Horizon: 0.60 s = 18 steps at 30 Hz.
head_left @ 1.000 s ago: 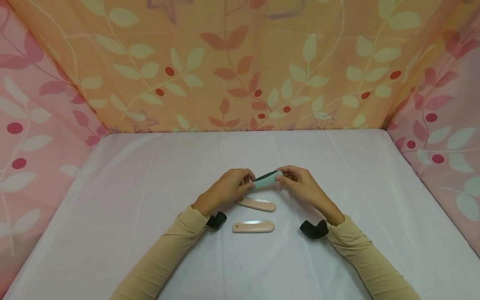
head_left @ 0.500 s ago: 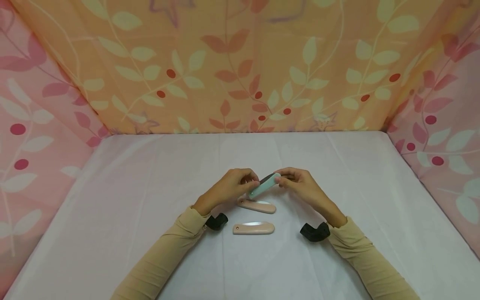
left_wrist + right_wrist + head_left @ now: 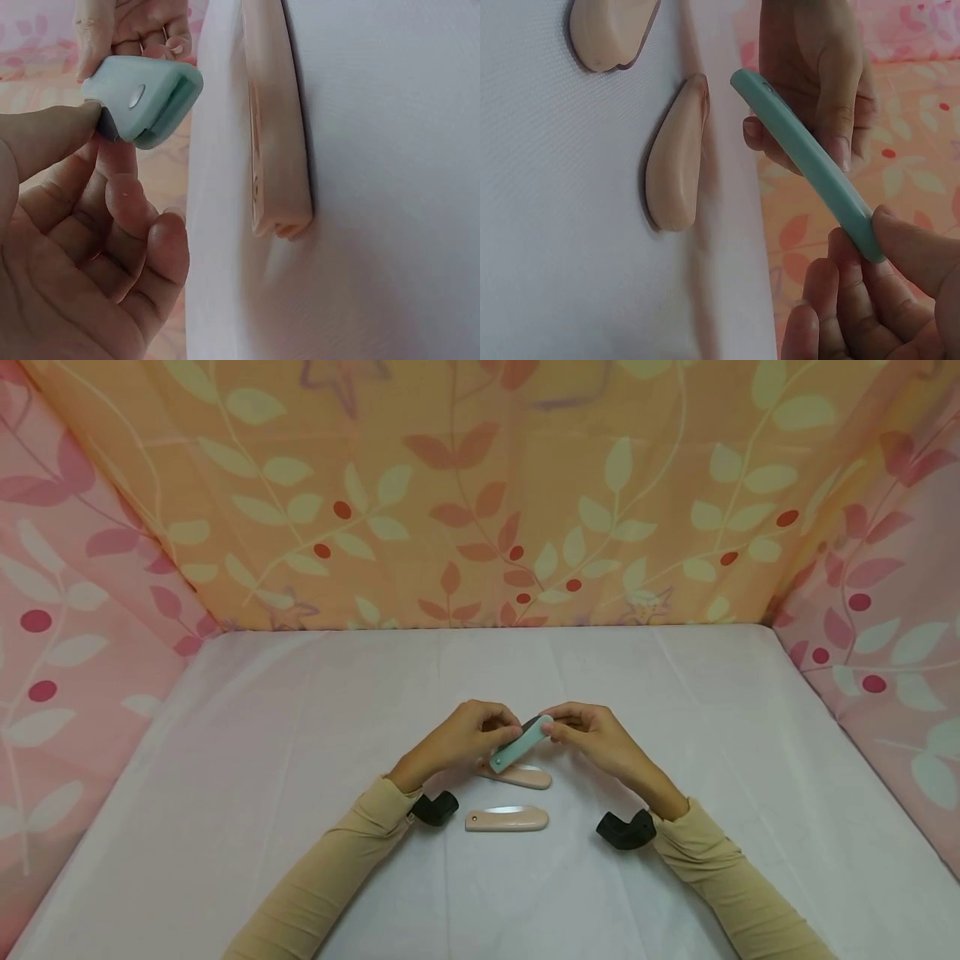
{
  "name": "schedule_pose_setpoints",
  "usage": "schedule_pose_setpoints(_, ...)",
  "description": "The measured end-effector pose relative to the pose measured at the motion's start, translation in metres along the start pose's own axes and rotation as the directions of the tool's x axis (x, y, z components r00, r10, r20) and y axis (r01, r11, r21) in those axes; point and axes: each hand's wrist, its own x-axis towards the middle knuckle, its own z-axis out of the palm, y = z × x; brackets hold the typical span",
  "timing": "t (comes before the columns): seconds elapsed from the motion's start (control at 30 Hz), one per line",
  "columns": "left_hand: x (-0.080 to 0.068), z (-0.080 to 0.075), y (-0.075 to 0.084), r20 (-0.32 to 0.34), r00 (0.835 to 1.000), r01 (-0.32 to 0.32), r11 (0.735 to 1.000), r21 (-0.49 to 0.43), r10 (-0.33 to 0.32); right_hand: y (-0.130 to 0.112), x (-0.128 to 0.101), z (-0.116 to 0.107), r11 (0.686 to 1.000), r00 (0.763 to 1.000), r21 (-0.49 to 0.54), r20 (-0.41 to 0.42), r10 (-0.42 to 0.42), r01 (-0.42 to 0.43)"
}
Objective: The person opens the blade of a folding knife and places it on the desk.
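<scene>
Left hand: the left hand (image 3: 457, 743), just left of the middle of the head view, pinches the lower end of a mint-green folding knife (image 3: 520, 744); in the left wrist view the thumb (image 3: 45, 139) presses the end near a small metal rivet, with the other fingers curled beneath.
Right hand: the right hand (image 3: 592, 739), just right of centre, pinches the upper end of the same knife between thumb and fingertips; in the right wrist view the thumb (image 3: 922, 251) lies on the green handle (image 3: 810, 161) at the lower right of the frame.
Green knife: held above the table between both hands, tilted so that its left end is lower and its right end higher; a dark edge shows along its upper side. It appears folded; the blade cannot be made out.
Pink knives: two pale pink folding knives lie on the cloth below the hands. The farther one (image 3: 525, 775) sits directly under the green knife, partly hidden by the left hand; the nearer one (image 3: 506, 817) lies lower in the frame, folded, with a strip of metal along its top edge.
Table: covered by a white cloth (image 3: 225, 760).
Surround: leaf-patterned fabric, orange (image 3: 480, 485) across the top, pink (image 3: 67, 610) at both sides.
Writing: no brand or lettering can be read on any knife.
</scene>
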Motion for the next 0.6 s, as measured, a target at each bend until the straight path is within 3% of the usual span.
schedule_pose_setpoints(0.6, -0.0021, -0.0013, 0.0032, -0.011, 1.000, 0.014, 1.000, -0.006, -0.014, 0.0010, 0.0006, -0.0025, 0.999, 1.000, -0.046, 0.015, -0.019, 0.020)
